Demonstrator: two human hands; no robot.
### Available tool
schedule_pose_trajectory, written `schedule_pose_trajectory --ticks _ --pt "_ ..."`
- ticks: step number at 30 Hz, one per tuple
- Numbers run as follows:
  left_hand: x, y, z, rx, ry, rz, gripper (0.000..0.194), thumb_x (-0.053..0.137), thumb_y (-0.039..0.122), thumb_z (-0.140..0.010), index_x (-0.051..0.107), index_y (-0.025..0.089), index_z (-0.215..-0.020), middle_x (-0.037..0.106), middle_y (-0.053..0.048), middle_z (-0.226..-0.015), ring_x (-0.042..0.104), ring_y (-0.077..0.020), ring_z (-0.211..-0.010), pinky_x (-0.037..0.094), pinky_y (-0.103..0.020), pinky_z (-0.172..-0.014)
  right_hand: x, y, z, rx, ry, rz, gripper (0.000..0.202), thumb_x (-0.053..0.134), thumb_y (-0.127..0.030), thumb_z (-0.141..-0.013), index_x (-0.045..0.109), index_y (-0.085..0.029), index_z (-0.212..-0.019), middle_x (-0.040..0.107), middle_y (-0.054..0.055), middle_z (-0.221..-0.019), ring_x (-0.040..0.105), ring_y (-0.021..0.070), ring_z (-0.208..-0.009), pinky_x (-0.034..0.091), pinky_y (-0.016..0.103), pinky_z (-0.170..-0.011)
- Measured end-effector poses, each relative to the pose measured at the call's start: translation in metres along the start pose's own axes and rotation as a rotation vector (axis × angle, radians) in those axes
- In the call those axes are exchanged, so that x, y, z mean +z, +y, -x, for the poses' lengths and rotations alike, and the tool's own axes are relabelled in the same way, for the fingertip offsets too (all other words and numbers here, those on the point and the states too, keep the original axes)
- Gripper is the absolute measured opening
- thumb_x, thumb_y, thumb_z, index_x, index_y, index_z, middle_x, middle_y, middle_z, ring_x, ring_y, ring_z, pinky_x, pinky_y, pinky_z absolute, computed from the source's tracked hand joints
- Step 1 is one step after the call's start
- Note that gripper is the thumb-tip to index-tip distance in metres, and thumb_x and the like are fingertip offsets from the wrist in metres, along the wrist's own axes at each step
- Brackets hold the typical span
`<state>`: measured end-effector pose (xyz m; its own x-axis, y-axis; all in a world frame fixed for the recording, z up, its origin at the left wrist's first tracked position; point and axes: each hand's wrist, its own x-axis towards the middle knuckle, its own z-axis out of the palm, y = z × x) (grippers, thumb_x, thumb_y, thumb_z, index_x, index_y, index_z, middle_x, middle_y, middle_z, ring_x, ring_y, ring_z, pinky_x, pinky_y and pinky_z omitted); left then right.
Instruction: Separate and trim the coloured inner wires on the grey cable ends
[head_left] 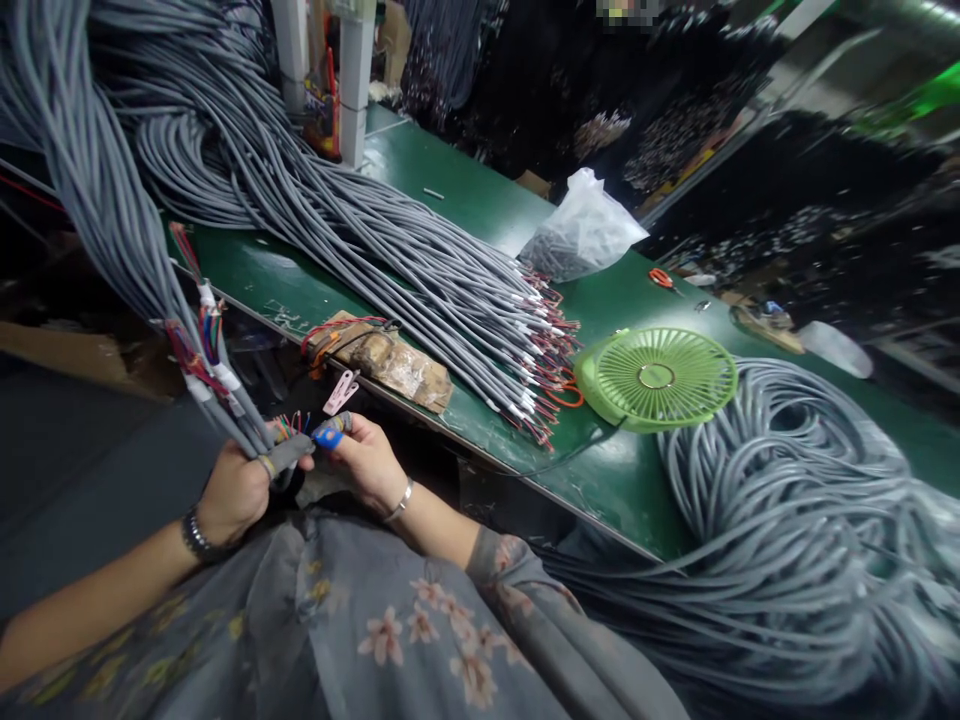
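Observation:
My left hand (pixel 236 490) is closed around the ends of several grey cables (pixel 217 415), whose bundle rises to the upper left. One of its fingers has a grey wrapping and points to the right. Fine coloured wires (pixel 289 428) stick out just above that finger. Close by on the right, my right hand (pixel 371 460) is closed in a pinch, with a blue cover (pixel 328 437) at the thumb tip and grey wrapping on a finger. What lies between those fingertips is too small to make out. A pink clothes peg (pixel 342 392) sits just above, at the table edge.
A long bundle of grey cables (pixel 390 250) with stripped ends lies across the green table (pixel 480 190). Beside it are a taped cardboard block (pixel 405 365), a green fan (pixel 656 378), a plastic bag (pixel 585 228) and orange-handled scissors (pixel 660 278). Coiled cables (pixel 787 480) hang over the right edge.

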<state>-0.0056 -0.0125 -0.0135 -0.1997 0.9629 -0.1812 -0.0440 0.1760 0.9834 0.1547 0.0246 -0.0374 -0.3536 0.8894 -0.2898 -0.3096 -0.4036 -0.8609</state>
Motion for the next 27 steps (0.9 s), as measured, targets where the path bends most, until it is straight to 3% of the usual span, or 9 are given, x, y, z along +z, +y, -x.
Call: schedule_pose_trajectory --ticks 9,14,16,19,23,27 --pt "0.004 0.005 0.0 -0.01 0.077 0.099 0.021 0.091 0.041 -0.057 0.078 0.025 -0.053 0.076 -0.004 -0.054 0.068 -0.0204 -0.056 0.055 -0.032 -0.062 -0.01 0.01 -0.005 0.01 -0.072 -0.054 0.051 0.104 -0.054 -0.067 0.064 -0.023 -0.071 0.057 -0.007 -0.059 0.048 0.0102 -0.056 0.045 0.026 -0.06" --pt "0.006 0.015 -0.004 -0.095 0.078 0.143 0.027 0.096 0.041 -0.051 0.074 0.026 -0.051 0.07 0.0 -0.05 0.063 -0.0181 -0.049 0.053 -0.03 -0.053 -0.023 -0.004 -0.022 0.097 0.076 -0.156 0.054 0.089 -0.069 -0.09 0.067 -0.022 -0.078 0.064 -0.003 -0.067 0.048 0.0104 -0.056 0.049 0.024 -0.057" --pt "0.007 0.019 -0.006 -0.117 0.047 0.142 0.029 0.098 0.043 -0.049 0.075 0.026 -0.052 0.069 0.0 -0.049 0.063 -0.0175 -0.048 0.052 -0.029 -0.053 -0.024 -0.011 -0.031 0.144 0.032 -0.142 0.057 0.083 -0.074 -0.095 0.069 -0.021 -0.081 0.066 -0.001 -0.07 0.05 0.011 -0.057 0.048 0.024 -0.056" --pt "0.011 0.024 -0.011 -0.111 0.005 0.139 0.031 0.1 0.043 -0.047 0.075 0.025 -0.05 0.07 -0.001 -0.049 0.062 -0.0173 -0.049 0.051 -0.029 -0.052 -0.023 -0.012 -0.04 0.061 -0.036 -0.055 0.062 0.085 -0.081 -0.09 0.072 -0.021 -0.081 0.066 -0.002 -0.068 0.05 0.0118 -0.058 0.046 0.025 -0.055" --pt "0.015 0.025 -0.014 -0.09 -0.013 0.128 0.03 0.099 0.041 -0.047 0.075 0.024 -0.048 0.07 -0.002 -0.049 0.06 -0.0159 -0.049 0.05 -0.029 -0.054 -0.02 -0.004 -0.046 -0.137 0.099 0.065 0.07 0.085 -0.09 -0.081 0.068 -0.022 -0.072 0.059 -0.004 -0.059 0.047 0.0116 -0.056 0.045 0.027 -0.058" --pt "0.014 0.022 -0.015 -0.083 -0.019 0.116 0.03 0.099 0.041 -0.049 0.075 0.023 -0.049 0.07 -0.002 -0.049 0.061 -0.016 -0.05 0.05 -0.03 -0.056 -0.015 -0.004 -0.047 -0.02 0.035 -0.058 0.071 0.079 -0.093 -0.086 0.073 -0.022 -0.081 0.062 -0.002 -0.065 0.054 0.0143 -0.063 0.051 0.027 -0.062"
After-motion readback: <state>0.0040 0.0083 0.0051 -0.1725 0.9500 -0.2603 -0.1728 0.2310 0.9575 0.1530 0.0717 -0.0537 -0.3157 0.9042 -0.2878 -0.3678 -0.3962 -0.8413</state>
